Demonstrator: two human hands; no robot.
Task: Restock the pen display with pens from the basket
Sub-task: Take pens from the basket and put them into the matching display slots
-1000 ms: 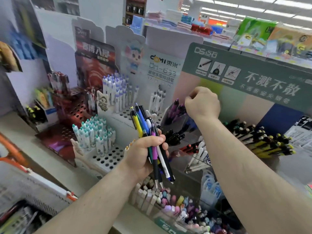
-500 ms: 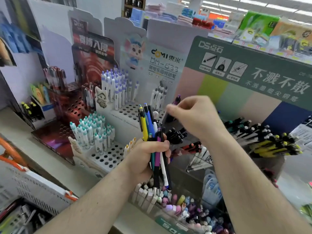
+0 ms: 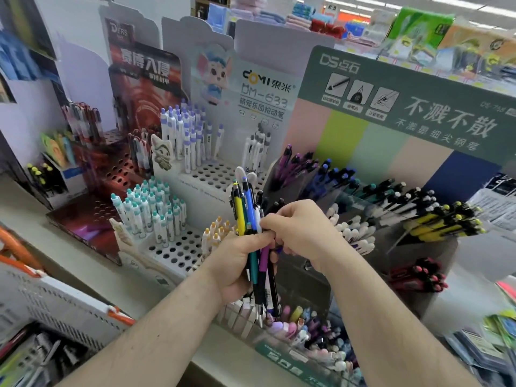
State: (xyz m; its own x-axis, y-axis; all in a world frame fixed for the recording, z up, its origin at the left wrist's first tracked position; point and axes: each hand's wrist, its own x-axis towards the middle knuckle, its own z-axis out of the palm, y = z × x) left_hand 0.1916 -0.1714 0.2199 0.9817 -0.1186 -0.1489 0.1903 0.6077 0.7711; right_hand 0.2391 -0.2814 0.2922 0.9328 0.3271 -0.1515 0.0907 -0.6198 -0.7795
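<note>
I am gripping a mixed bundle of pens [image 3: 255, 247] upright in my left hand [image 3: 237, 263], fingers wrapped round the barrels, holding it in front of the lower middle of the green pen display [image 3: 391, 113]. My right hand [image 3: 298, 233] is closing on the same bundle, its fingertips [image 3: 269, 226] curled in and pinching among the black and purple barrels on the bundle's right side; which single pen they are holding I cannot tell, as the fingers are covering it. I judge that I am picking out the next pen to shelve, so the restocking is under way with most of the bundle outstanding. The yellow pen [image 3: 238, 216] and blue pen [image 3: 250, 208] are standing tallest in the bundle. On the display, angled clear compartments are sorting stock by colour: purple pens [image 3: 293, 160] at the rear left corner, blue-capped ones [image 3: 332, 174] beside them, yellow-barrelled ones [image 3: 435, 227] towards the right edge. The next move calls for drawing one pen free without loosening the rest, then matching its colour to the correct compartment. The white basket [image 3: 64, 303] is sitting at the lower left, its rim just beside the shelf edge.
</note>
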